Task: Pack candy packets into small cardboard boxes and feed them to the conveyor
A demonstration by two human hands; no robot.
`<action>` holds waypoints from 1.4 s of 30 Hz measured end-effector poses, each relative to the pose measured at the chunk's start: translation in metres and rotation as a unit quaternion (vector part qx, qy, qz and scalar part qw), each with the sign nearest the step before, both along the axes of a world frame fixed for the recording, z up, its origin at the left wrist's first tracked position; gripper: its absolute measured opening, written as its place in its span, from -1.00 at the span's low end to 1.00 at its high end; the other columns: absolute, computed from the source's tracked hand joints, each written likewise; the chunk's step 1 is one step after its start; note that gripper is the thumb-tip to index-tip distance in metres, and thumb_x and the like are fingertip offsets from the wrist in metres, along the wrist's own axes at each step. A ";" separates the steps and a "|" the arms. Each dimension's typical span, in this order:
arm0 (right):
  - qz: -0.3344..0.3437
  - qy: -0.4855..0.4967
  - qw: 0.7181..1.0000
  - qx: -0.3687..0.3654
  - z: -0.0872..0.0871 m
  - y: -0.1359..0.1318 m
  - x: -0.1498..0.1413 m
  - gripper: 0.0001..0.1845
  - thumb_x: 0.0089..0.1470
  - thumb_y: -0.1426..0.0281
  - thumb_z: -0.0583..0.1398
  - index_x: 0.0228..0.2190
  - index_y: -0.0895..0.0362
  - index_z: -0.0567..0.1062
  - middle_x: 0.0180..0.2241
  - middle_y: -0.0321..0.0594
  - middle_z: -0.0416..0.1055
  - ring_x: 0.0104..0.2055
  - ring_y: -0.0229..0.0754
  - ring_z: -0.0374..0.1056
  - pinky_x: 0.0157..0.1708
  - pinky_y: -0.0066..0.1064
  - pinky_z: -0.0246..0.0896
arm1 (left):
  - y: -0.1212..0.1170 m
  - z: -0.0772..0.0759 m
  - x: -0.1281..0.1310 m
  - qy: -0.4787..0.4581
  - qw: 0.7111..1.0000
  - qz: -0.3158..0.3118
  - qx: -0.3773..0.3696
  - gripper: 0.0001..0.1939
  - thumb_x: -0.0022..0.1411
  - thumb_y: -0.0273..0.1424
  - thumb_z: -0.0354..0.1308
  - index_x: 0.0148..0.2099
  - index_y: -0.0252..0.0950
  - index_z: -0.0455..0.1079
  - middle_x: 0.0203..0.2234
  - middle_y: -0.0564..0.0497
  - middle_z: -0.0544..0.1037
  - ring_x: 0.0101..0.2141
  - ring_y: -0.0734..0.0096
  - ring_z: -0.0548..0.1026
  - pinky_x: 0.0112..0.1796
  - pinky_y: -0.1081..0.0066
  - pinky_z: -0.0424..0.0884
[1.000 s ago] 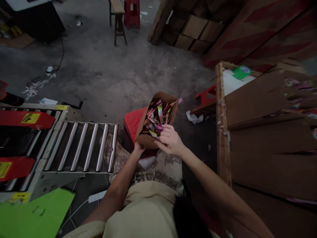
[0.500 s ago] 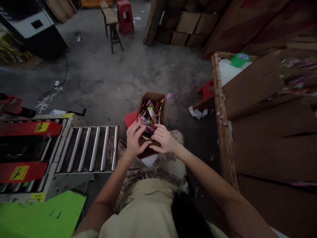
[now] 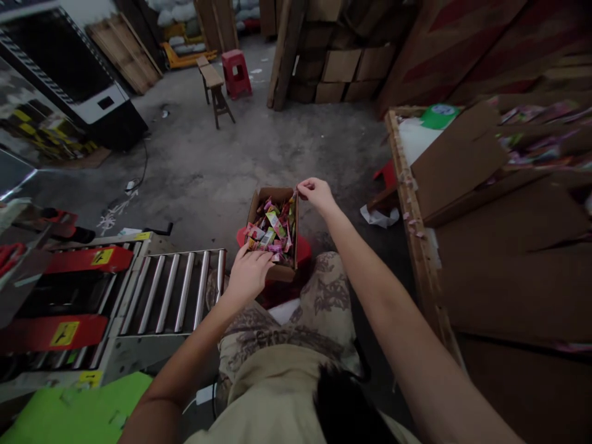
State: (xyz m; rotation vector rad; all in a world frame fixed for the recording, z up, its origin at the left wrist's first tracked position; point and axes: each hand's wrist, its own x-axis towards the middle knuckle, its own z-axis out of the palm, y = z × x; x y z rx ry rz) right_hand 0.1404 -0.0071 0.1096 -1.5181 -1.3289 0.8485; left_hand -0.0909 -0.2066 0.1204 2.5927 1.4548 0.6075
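A small brown cardboard box (image 3: 255, 204) full of colourful sachets (image 3: 271, 229) rests on a red plastic stool (image 3: 303, 250) in front of my knees. My left hand (image 3: 248, 272) lies on the box's near left corner, fingers curled over the sachets. My right hand (image 3: 316, 192) is stretched to the box's far right corner, fingers pinched at the rim on something I cannot make out.
A steel roller conveyor (image 3: 178, 291) with red guards (image 3: 50, 333) stands to my left. A wooden-edged table (image 3: 419, 246) with flat cardboard (image 3: 504, 259) and more sachets is at my right. Stacked cartons (image 3: 340, 74), a bench (image 3: 213, 83) and a red stool lie beyond the concrete floor.
The box has been set down level on the stool. My right hand moved from the near edge to the far right corner; my left hand slid to the near left corner.
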 end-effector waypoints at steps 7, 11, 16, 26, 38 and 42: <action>0.062 -0.019 0.997 0.042 0.035 0.020 0.008 -0.92 -0.06 0.53 0.28 -0.44 0.21 0.47 -0.57 -0.30 0.38 -0.53 -0.28 0.27 -0.43 -0.43 0.23 | 0.006 0.009 0.003 0.035 0.999 0.005 -0.031 -0.59 0.44 -0.36 -0.18 -0.05 -0.30 0.51 -0.17 -0.06 0.63 -0.12 0.33 0.55 0.28 0.09 0.05; 0.241 -0.217 0.925 0.198 0.054 0.003 -0.009 -0.86 -0.03 0.52 0.22 -0.40 0.15 0.59 -0.37 -0.25 0.53 -0.30 -0.20 0.40 -0.23 -0.41 0.25 | 0.003 0.003 0.010 0.018 0.999 0.037 -0.001 -0.65 0.40 -0.37 -0.10 0.00 -0.26 0.50 -0.08 -0.09 0.58 0.01 0.25 0.49 0.29 0.02 0.05; 0.453 -0.478 0.749 0.067 0.051 -0.041 -0.035 -0.80 -0.06 0.50 0.28 -0.39 -0.02 0.66 -0.40 -0.28 0.57 -0.31 -0.15 0.43 -0.26 -0.39 0.20 | -0.002 -0.009 0.024 -0.057 0.986 0.143 0.070 -0.51 0.36 -0.44 -0.06 0.30 -0.33 0.19 0.34 -0.30 0.08 0.36 -0.04 -0.04 0.27 -0.12 0.04; 0.197 -0.435 0.871 0.115 0.032 -0.031 -0.021 -0.23 0.07 0.19 0.28 0.22 0.30 0.28 0.12 0.12 0.33 0.13 0.15 0.23 0.10 -0.08 0.15 | 0.045 -0.046 0.044 -0.035 0.982 0.177 -0.061 -0.39 0.35 -0.41 -0.11 0.40 -0.44 -0.03 0.35 -0.42 0.02 0.35 -0.07 0.02 0.24 -0.03 0.14; 0.281 -0.536 0.796 0.001 0.038 -0.024 -0.038 -0.57 0.02 0.11 0.29 -0.20 0.18 0.63 -0.06 0.09 0.48 0.11 0.34 0.18 0.00 0.08 0.20 | 0.037 -0.049 0.056 -0.030 0.974 0.221 0.041 -0.41 0.33 -0.36 0.02 0.37 -0.32 0.09 0.39 -0.37 -0.10 0.38 -0.15 -0.20 0.26 -0.22 -0.09; 0.221 -0.497 0.838 0.037 0.023 -0.017 -0.045 -0.62 -0.03 0.19 0.31 -0.23 0.20 0.61 -0.18 0.15 0.51 0.05 0.34 0.21 -0.04 0.15 0.19 | 0.029 -0.024 0.056 -0.054 0.950 0.300 0.064 -0.09 0.13 -0.29 0.30 0.41 -0.36 -0.05 0.39 -0.46 -0.29 0.34 -0.43 -0.19 0.19 -0.31 0.00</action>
